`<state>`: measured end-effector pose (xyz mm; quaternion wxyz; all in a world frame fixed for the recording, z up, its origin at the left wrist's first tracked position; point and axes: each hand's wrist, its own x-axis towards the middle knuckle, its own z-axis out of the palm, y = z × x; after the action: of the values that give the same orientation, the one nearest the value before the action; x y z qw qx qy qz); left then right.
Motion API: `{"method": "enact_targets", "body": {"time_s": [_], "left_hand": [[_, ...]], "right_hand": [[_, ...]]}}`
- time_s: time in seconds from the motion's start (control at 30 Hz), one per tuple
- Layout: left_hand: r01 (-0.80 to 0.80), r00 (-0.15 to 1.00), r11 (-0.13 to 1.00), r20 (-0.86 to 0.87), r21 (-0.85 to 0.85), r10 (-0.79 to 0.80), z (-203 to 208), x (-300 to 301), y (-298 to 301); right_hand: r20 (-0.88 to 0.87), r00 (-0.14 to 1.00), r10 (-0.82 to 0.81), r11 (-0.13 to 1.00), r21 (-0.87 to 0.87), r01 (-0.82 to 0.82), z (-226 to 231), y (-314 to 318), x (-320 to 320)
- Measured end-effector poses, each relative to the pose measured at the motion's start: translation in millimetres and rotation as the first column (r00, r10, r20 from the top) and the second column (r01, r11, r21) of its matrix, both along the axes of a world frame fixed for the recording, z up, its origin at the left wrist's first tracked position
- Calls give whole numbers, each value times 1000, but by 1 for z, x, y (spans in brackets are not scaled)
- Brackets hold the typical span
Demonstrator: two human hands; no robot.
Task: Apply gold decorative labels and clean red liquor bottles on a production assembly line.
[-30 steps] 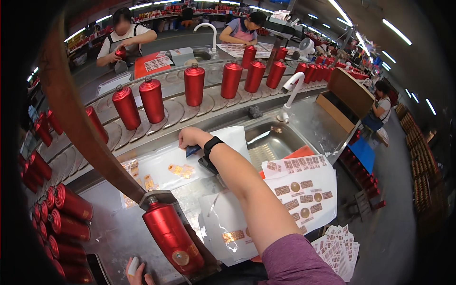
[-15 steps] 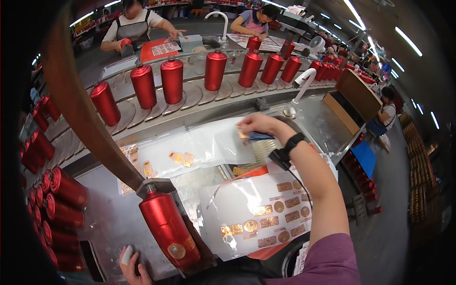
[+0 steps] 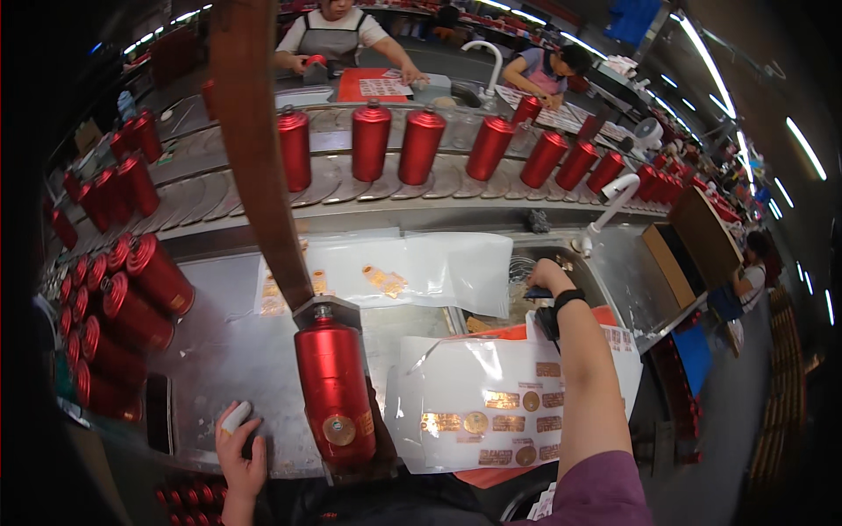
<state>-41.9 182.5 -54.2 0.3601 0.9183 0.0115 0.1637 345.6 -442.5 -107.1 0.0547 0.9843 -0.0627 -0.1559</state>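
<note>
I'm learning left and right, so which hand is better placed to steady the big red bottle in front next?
Probably the left hand: it is close beside the big red bottle and looks empty. The right hand is stretched out over the sink, holding a blue thing.

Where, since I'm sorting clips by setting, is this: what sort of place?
Probably a factory workshop: glossy red round-shouldered bottles stand along a curved grey metal conveyor, and a shiny white sheet bears gold rectangular and round labels.
</note>
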Motion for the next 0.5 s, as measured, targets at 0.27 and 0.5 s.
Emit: {"method": "enact_targets", "body": {"time_s": [0.27, 0.5], "left_hand": [[291, 954, 954, -101, 69, -283, 50, 19, -15], [393, 832, 854, -264, -342, -488, 33, 57, -63]], "right_hand": [[422, 892, 159, 810, 460, -363, 134, 129, -95], [350, 854, 386, 601, 607, -520, 217, 275, -217]]}}
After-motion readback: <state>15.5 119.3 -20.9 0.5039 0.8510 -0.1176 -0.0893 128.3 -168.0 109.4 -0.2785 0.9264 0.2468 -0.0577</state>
